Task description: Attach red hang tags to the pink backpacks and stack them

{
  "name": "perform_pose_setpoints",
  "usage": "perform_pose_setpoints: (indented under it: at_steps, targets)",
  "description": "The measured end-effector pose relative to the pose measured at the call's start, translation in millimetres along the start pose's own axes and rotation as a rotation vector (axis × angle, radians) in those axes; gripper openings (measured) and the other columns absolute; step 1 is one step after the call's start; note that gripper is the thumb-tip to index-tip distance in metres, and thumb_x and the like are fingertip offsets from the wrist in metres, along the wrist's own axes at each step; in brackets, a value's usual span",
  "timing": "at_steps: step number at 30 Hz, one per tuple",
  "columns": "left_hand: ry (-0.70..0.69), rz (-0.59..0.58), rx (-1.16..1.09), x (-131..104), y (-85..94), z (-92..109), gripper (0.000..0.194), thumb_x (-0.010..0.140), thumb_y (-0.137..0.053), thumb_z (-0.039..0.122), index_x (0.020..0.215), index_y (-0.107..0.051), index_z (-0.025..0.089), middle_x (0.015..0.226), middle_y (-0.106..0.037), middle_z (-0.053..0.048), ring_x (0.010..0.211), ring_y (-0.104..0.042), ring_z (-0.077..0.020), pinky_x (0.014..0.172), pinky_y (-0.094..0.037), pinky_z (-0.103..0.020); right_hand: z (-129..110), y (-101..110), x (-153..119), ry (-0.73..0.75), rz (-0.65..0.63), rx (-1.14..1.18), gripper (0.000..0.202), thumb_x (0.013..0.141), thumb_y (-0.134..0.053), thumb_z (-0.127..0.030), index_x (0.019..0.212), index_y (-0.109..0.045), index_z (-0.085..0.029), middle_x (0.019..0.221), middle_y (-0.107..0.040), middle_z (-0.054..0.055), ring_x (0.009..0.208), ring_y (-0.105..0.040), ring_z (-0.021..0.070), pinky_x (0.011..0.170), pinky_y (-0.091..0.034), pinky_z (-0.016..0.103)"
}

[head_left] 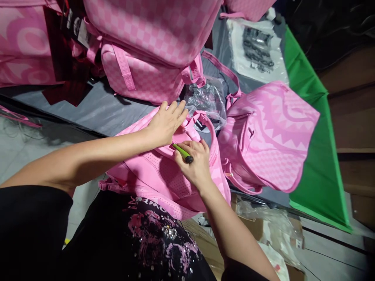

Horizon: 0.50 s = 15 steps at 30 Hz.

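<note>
A pink backpack [140,171] lies against the person's front at the table's near edge, straps and perforated back side up. My left hand [168,123] rests on its upper part, fingers stretched out and spread flat. In my right hand [196,162] is a green tool [183,152] with a black end, held between thumb and fingers. Its tip points at the pink fabric just below my left hand. Whether the tip touches the fabric I cannot tell. A second pink backpack [278,136] with a zigzag pattern lies to the right.
Large pink checkered bags [146,43] stand behind on the grey table cover [88,113]. Clear plastic packaging [206,99] and a white printed bag [254,50] lie farther back. A green fabric panel [316,156] borders the right. Cardboard and plastic lie below the table.
</note>
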<state>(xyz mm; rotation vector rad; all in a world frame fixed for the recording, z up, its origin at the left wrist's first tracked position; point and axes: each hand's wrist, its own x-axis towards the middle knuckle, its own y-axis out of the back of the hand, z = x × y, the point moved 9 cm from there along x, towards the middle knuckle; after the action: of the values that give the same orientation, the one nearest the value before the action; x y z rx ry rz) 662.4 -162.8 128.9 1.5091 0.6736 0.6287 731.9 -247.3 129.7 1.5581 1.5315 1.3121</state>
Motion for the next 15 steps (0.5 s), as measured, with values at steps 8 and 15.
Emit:
perform_pose_setpoints:
  at_steps: [8,15]
  targets:
    - [0.003,-0.017,-0.042,-0.4,-2.0,-1.0,0.091,0.085,-0.061,0.036,0.158,-0.010,0.021,0.164,-0.015,-0.012,0.144,-0.021,-0.0366,0.117,-0.017,-0.053,-0.7,-3.7,-2.0,-0.038,0.029,-0.027,0.027,0.088,-0.054,-0.036,0.098,-0.074,-0.021,0.096,-0.069,0.006,0.094,-0.059,0.0252,0.110,-0.031,0.052]
    - [-0.002,-0.002,-0.077,-1.3,-1.6,-0.6,0.090,0.084,-0.064,0.037,0.158,-0.015,0.017,0.163,-0.015,-0.014,0.144,-0.020,-0.0369,0.118,-0.016,-0.054,-0.1,-3.8,-6.9,-0.085,0.054,-0.041,0.028,0.089,-0.054,-0.036,0.100,-0.074,-0.020,0.097,-0.070,0.007,0.094,-0.060,0.0263,0.101,-0.038,0.051]
